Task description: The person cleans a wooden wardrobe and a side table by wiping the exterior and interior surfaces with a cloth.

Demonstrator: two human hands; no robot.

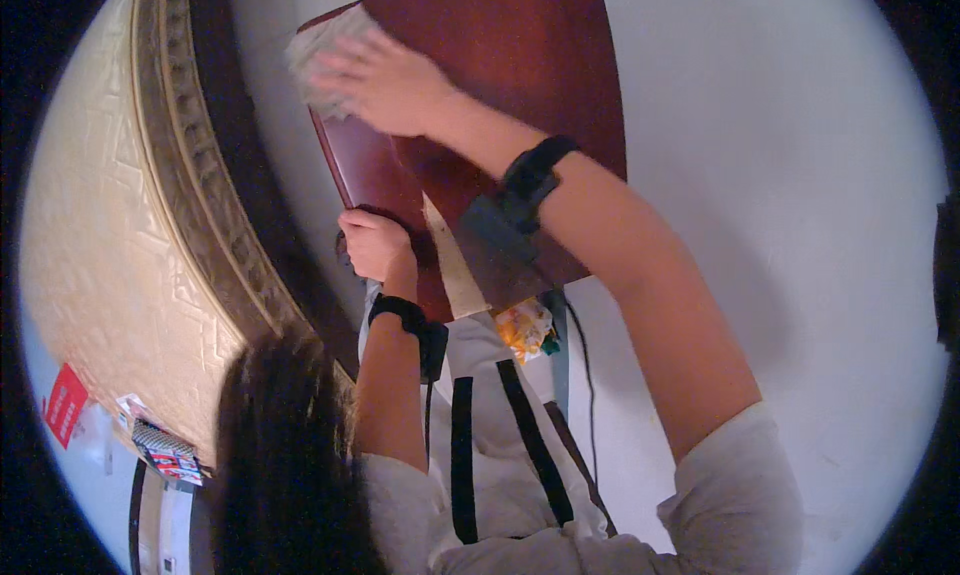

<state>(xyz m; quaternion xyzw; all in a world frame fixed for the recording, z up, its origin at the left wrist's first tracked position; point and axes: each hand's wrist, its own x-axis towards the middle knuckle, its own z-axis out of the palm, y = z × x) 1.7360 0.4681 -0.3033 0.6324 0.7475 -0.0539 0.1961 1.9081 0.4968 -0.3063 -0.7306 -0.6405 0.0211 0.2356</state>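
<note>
Before me is a glossy dark red panel point(517, 57), apparently part of a piece of furniture, with a pale tan wedge point(454, 271) showing near its lower end. My right hand point(386, 83) lies flat, fingers spread and slightly blurred, over a light grey cloth point(307, 57) at the panel's upper left corner. The cloth is pressed against the surface and partly hidden under the palm. Lower down, my left hand point(379, 246) is closed around the panel's left edge, its fingertips out of sight. Both wrists carry black straps with small devices.
A patterned cream wall or panel with a carved brown border point(176, 117) curves along the left. An orange and white plastic bag point(525, 327) lies below the panel. A black cable point(589, 380) hangs by my right arm. A pale wall or floor surface point(787, 162) fills the right.
</note>
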